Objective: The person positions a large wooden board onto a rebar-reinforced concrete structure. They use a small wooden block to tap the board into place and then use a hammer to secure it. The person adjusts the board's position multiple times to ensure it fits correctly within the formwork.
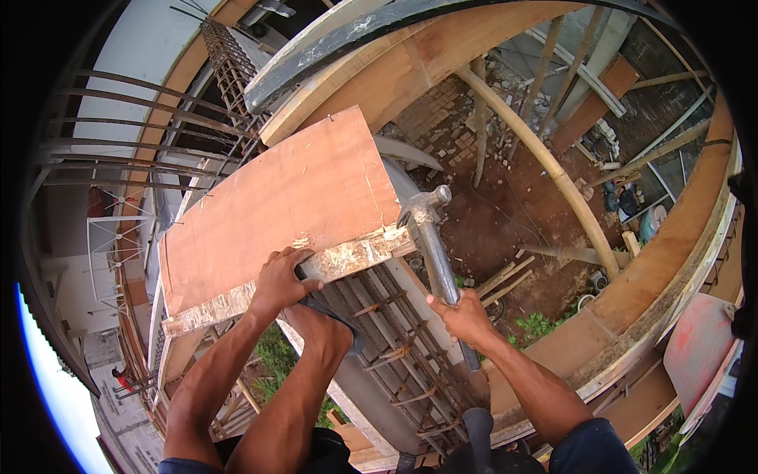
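Observation:
In front of me a reddish plywood panel (276, 209) lies tilted, with a rough wooden batten (359, 254) along its near edge. My left hand (286, 280) is closed over that edge, thumb on the batten's near side. My right hand (464, 317) grips the handle of a metal claw hammer (433, 237). The hammer's head is up, and its claw is at the batten's right end; whether it touches is unclear. A bent nail (332, 118) stands at the panel's far corner. My bare leg (312, 336) is just below my left hand, its foot in dark footwear.
A tied steel rebar cage (395, 340) runs through the trough beneath me. Bare rebars (150, 118) stick out at left. Curved plywood formwork (616, 340) rings a drop to brown ground (505, 213) with rubble. A bamboo pole (545, 158) leans across the drop.

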The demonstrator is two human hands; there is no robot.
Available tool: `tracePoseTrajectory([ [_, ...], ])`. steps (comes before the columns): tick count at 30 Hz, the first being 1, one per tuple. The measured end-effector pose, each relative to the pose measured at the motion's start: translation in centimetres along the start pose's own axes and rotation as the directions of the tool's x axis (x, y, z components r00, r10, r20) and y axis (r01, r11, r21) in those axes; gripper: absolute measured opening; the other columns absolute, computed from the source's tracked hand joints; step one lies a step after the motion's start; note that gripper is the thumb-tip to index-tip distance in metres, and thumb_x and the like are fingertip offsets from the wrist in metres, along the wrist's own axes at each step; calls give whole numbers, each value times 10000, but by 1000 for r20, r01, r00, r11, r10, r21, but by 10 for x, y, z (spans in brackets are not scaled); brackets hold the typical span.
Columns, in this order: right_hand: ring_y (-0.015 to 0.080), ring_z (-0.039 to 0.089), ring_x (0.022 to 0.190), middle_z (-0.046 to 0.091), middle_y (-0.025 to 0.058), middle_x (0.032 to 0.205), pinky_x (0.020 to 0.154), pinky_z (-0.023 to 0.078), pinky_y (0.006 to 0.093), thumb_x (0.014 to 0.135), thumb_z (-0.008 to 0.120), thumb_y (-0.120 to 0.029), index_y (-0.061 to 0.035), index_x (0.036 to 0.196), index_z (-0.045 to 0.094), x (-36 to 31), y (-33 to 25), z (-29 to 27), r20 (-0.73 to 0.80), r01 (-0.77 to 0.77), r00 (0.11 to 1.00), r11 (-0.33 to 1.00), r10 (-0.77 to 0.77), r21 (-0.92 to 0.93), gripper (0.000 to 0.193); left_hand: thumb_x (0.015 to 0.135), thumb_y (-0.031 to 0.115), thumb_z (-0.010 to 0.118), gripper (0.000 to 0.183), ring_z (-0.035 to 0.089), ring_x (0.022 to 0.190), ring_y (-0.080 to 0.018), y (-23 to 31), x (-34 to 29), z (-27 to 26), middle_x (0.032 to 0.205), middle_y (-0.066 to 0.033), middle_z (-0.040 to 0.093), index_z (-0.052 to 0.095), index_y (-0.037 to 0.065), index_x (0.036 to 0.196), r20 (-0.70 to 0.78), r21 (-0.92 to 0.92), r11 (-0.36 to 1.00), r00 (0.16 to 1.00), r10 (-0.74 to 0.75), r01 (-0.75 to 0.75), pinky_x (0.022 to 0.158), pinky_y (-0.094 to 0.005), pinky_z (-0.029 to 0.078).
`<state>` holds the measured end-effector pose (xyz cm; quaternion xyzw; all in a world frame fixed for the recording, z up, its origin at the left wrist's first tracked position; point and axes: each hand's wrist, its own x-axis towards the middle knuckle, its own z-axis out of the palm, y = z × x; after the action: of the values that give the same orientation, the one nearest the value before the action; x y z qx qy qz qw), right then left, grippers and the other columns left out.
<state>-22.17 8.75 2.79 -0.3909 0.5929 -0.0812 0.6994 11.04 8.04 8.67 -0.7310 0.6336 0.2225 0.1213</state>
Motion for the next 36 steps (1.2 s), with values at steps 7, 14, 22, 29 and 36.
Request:
tracePoseTrajectory([
  [7,42,356,426,366,-100,587,424,353,244,1058,593,-380,-163,774,462,-4,33,34,663,-748,658,-207,-357,631,381,740,334,853,703,503,1308,-358,2,-10,9,1311,-114,635,635,85,1360,-151,166,982,982,112,-87,1122,-507,368],
  [14,48,330,445,341,-86,597,453,348,233,1033,622,-452,-198,787,418,22,-37,-34,153,-215,974,487,165,847,408,749,384,850,735,487,1323,-362,-1,-4,15,1352,-117,618,627,82,1381,-128,170,983,987,97,-75,1103,-518,370],
  [22,50,344,403,345,-106,552,418,329,262,1029,622,-234,-191,793,397,-2,21,20,704,-682,710,239,-5,691,329,753,388,851,761,483,1346,-339,8,-3,7,1371,-117,614,608,98,1413,-5,191,981,999,47,-45,1105,-506,374],
  [29,40,371,404,396,-91,582,362,355,267,1026,647,-347,-185,816,449,46,11,-59,27,-103,985,458,170,883,331,756,380,846,747,499,1332,-336,4,-3,12,1373,-125,617,610,112,1413,-63,169,984,995,72,-60,1107,-500,373],
  [36,67,341,434,331,-78,573,442,346,277,992,657,-183,-166,906,412,-16,-3,14,693,-677,714,351,101,647,261,736,323,858,764,524,1300,-331,5,-2,8,1363,-108,621,596,111,1421,-47,170,977,990,135,-126,1094,-480,389],
])
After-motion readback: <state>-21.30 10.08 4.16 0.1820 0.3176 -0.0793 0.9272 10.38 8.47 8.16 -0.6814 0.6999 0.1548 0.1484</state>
